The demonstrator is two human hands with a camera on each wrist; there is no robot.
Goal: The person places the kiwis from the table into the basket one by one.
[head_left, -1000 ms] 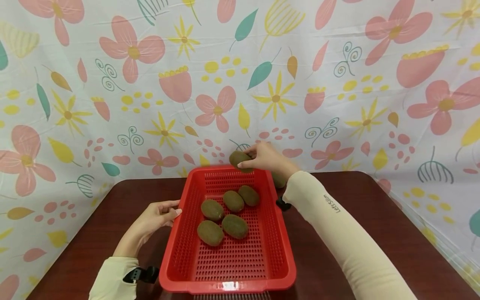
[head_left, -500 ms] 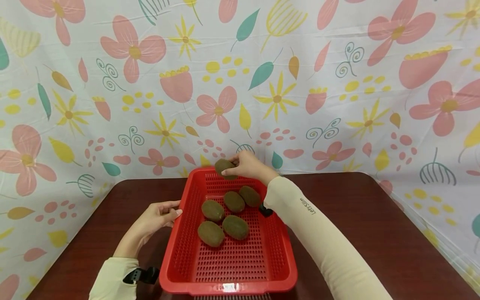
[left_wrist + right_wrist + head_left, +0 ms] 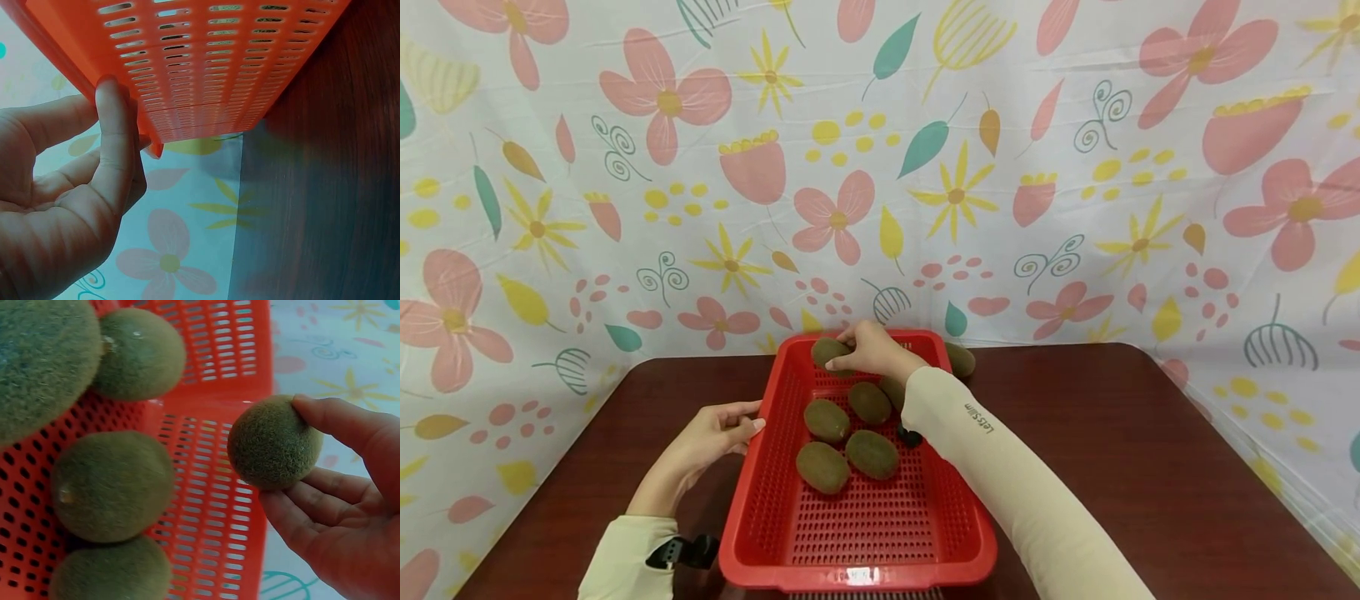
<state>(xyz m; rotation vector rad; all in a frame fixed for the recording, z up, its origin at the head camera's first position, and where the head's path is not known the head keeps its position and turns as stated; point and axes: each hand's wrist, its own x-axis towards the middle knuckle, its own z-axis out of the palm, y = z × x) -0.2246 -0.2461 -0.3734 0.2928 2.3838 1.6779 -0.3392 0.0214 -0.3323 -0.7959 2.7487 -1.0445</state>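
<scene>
My right hand holds a brown fuzzy kiwi over the back left part of a red slotted plastic basket. In the right wrist view, thumb and fingertips grip this kiwi from its sides, near the basket's wall. Several more kiwis lie on the basket floor, among them a front left kiwi and one beside it; my right forearm partly covers one farther back. My left hand pinches the basket's left rim, and the left wrist view shows its fingers against the rim.
Another kiwi sits outside the basket, by its back right corner on the dark wooden table. A flower-patterned cloth hangs behind and around the table.
The right hand has carried its kiwi leftward and down, from the basket's back right edge to above its back left part. The left hand stays on the rim.
</scene>
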